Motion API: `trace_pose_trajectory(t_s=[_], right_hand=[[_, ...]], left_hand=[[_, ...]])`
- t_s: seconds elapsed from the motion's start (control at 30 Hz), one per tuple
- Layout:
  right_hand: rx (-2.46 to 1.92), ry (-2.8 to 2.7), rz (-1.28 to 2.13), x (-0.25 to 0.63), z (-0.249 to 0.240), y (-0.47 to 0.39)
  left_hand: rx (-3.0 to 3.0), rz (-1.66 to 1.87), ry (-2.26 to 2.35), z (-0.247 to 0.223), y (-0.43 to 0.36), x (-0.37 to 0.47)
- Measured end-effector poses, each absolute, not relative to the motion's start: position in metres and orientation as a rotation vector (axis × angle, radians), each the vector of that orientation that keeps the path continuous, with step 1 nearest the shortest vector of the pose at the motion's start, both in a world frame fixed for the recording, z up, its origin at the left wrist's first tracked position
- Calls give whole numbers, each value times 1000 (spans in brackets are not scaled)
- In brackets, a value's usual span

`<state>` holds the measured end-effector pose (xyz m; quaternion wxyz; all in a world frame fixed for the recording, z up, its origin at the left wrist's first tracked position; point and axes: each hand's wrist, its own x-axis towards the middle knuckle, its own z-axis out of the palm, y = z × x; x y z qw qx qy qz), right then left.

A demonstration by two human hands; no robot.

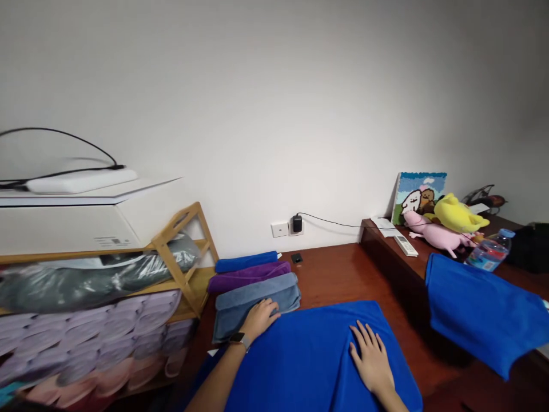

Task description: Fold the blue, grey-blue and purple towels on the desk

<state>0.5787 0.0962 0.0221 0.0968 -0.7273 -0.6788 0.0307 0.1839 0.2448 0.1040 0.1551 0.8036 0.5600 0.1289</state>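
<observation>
A blue towel lies spread over the near part of the reddish-brown table, with a raised fold beside my right hand. My right hand rests flat on it, fingers spread. My left hand, with a watch on the wrist, lies at the towel's left edge, fingers stretched out and partly over a grey-blue towel. Behind that, a purple towel and another blue towel lie folded in a row. Nothing is gripped in either hand.
On the left a wooden shelf holds a white box and lilac slippers. A blue cloth hangs over the raised right-hand surface, near a plastic bottle, a pink plush toy and a remote.
</observation>
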Motion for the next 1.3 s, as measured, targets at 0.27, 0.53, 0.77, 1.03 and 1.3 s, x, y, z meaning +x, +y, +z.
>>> trace_pose_trajectory(t_s=[0.27, 0.53, 0.77, 1.03, 1.3], right_hand=[[-2084, -1988, 66, 580, 14, 94], [-2075, -1969, 78, 586, 1, 104], [-2045, -1942, 115, 585, 5, 100], [-2059, -1940, 138, 583, 10, 98], [-2029, -1945, 103, 588, -1, 105]], left_hand=[[2010, 930, 1676, 174, 306, 173], [1803, 1785, 1843, 379, 414, 113], [1974, 1029, 2419, 255, 359, 118], [2122, 422, 2199, 88, 265, 155], [2175, 337, 2429, 98, 324, 139]])
